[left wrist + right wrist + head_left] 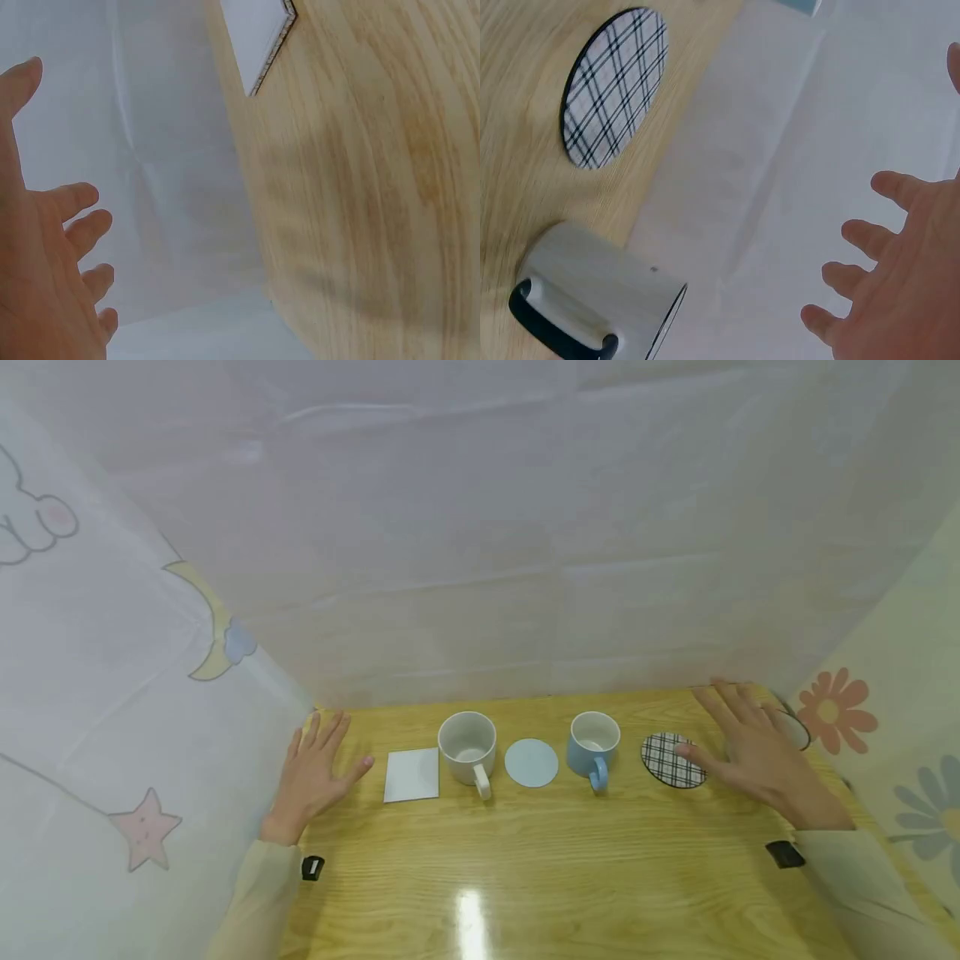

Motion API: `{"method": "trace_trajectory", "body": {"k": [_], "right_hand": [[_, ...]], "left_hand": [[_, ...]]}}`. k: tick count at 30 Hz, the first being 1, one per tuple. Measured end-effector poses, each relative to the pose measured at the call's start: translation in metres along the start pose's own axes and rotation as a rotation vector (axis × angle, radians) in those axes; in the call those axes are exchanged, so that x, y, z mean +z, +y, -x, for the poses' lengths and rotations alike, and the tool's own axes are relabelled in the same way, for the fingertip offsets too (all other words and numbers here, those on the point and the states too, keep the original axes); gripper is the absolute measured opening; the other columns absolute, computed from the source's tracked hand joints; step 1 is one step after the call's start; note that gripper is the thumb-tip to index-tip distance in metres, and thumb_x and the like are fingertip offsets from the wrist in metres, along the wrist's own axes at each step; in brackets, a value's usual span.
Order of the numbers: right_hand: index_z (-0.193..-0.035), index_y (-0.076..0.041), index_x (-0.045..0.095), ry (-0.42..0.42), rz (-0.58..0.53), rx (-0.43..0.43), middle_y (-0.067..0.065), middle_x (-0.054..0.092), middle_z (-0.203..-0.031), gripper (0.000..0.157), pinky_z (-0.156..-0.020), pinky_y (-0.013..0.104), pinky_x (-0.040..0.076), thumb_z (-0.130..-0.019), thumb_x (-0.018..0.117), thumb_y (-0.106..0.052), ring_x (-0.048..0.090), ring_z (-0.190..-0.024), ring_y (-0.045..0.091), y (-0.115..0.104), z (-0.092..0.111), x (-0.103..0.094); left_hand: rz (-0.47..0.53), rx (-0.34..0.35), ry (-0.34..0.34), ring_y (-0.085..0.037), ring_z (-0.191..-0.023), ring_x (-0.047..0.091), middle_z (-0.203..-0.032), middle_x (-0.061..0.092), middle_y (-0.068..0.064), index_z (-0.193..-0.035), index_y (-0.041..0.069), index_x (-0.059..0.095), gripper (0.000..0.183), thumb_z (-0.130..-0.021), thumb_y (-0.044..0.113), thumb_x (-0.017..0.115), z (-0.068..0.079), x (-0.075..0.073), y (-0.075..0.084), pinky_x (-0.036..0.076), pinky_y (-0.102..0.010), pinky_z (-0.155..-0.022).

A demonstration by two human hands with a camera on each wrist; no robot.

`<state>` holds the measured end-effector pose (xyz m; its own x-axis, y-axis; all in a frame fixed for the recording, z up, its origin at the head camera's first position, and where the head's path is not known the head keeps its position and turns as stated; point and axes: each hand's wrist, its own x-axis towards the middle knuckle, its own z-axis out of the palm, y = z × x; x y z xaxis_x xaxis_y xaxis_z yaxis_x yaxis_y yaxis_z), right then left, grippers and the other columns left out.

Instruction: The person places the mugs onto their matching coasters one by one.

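Across your wood-grain table (405, 877) stand 3 mugs among 3 flat coasters. Take the round pale-blue coaster (531, 763) as the clock's centre, with 12 pointing away from you. The white mug (467, 745) stands near it at 9 o'clock, its bare inside visible to the base and its handle towards 5. The blue mug (593, 745) is at 3 o'clock, white within, handle towards 6. Farther towards 3 lies the plaid coaster (663, 762), round and dark-edged; beyond it is the black-handled mug (604, 289), its contents hidden.

Your left hand (313, 777), farthest out at 9 o'clock, is spread and holds nothing; the white square coaster (412, 775) lies between it and the white mug. Your right hand (757, 756), out at 3, is also spread and ungripping, its thumb above the plaid coaster.

A pale sheet (487, 568) rises at 12. The sheeting at 9 shows a yellow moon (202, 618) and pink star (145, 831); at 3, flowers (836, 712). Light glares off the table at 6.
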<state>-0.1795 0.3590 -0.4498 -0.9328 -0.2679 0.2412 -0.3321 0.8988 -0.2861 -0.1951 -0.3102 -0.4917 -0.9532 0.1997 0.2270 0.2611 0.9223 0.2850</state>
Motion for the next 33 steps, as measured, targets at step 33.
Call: {"method": "trace_trajectory", "body": {"k": [33], "right_hand": [[-0.169,-0.017,0.034,-0.011,-0.255,-0.076,0.016,0.030,-0.175,0.085,-0.111,0.084,0.032,-0.099,0.076,-0.039,0.030,-0.156,0.053,-0.071,0.006,0.032]], "left_hand": [[0.121,0.042,-0.052,-0.046,-0.163,0.018,-0.175,0.031,-0.014,-0.169,0.010,0.032,0.082,-0.106,0.054,0.060,0.024,0.022,-0.001,0.006,-0.062,-0.134]]}}
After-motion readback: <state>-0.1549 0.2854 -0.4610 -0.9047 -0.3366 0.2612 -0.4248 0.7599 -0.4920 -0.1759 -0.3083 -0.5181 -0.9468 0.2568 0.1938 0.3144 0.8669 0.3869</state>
